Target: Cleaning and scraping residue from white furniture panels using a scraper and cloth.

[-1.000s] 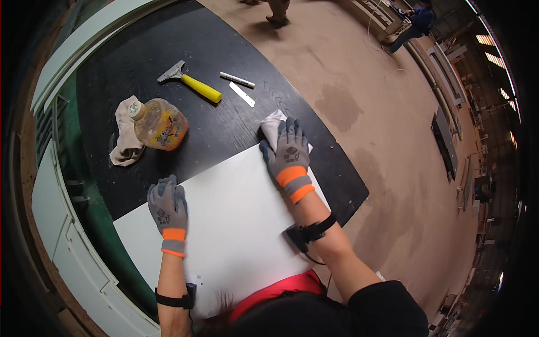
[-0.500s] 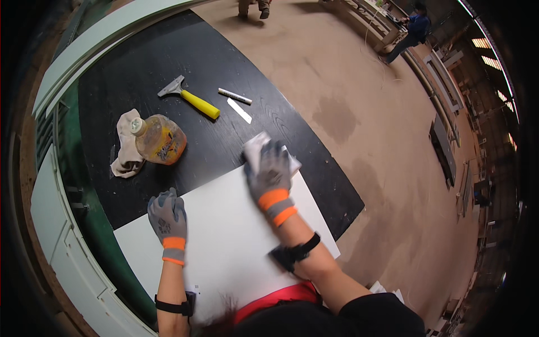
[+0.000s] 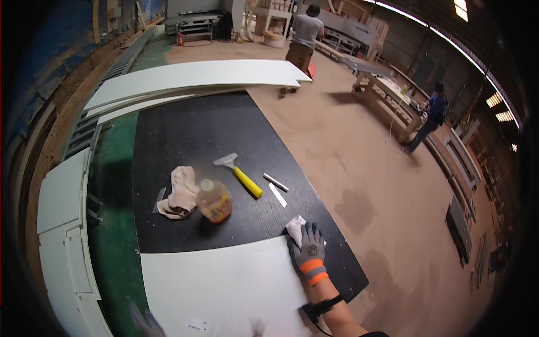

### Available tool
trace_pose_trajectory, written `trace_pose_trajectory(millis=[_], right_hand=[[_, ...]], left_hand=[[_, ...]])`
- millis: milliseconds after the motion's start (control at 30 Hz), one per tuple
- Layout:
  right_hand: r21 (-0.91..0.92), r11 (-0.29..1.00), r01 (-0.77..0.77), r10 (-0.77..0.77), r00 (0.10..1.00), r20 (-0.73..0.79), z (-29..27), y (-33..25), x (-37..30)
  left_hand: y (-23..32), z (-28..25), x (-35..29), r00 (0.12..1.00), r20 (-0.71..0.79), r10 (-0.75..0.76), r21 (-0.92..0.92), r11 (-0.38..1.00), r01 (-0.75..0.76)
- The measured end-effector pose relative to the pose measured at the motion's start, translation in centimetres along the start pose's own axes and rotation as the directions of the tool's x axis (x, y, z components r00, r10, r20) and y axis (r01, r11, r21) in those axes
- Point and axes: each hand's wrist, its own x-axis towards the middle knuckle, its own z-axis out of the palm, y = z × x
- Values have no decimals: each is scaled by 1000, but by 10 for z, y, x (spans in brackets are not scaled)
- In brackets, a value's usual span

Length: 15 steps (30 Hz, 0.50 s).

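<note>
My right hand (image 3: 310,247), in a grey glove with an orange cuff, presses a folded white cloth (image 3: 295,226) at the far right corner of a white panel (image 3: 224,286). Part of the cloth is hidden beneath its fingers. My left hand (image 3: 147,324), gloved too, is at the panel's left edge by the picture's lower rim; motion smears its fingers. The panel lies on a black wood-grain board (image 3: 252,129). On that board are a yellow-handled scraper (image 3: 246,181), a white marker pen (image 3: 276,182), a white blade-like strip (image 3: 277,195), a plastic bottle with orange liquid (image 3: 214,202) and a crumpled rag (image 3: 181,194).
White panels (image 3: 196,76) lie beyond the board, and more white boards (image 3: 64,236) run along the left. Two people, one in grey (image 3: 306,33) and one in blue (image 3: 435,109), stand farther off. A long workbench (image 3: 387,95) is at the far right.
The view has tilted up, so the scene sits lower. My right hand is still on the cloth at the panel's far right corner. My left hand has moved toward the lower left rim.
</note>
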Motion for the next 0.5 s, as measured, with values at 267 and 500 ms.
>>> trace_pose_trajectory(millis=[267,500], right_hand=[[258,836,485,-521,848,94,18,-178,-41],[391,517,761,-787,603,-133,52,-352,-30]], left_hand=[[-82,22,-93,793,-119,597,279,787,-550],[32,-15,-44,737,381,-559,3,797,604]])
